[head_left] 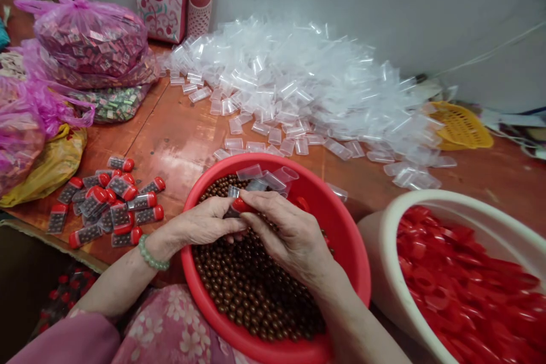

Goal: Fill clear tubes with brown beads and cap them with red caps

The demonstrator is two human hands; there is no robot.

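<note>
Over one red bowl [346,239] of brown beads [247,296], the left hand [209,219] closes its fingers on one tube [232,212], clear with a dark filling, and the right hand [288,227] pinches one red cap [241,205] at it, whether seated I cannot tell. Left of them some twenty capped vials [121,216] lie on the table [170,136]; at right stands one white bucket [389,230]

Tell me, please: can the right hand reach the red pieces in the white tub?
Probably yes: the white tub stands open beside the red basin, leaving the red pieces exposed, though the right hand is occupied with a red-capped container.
</note>
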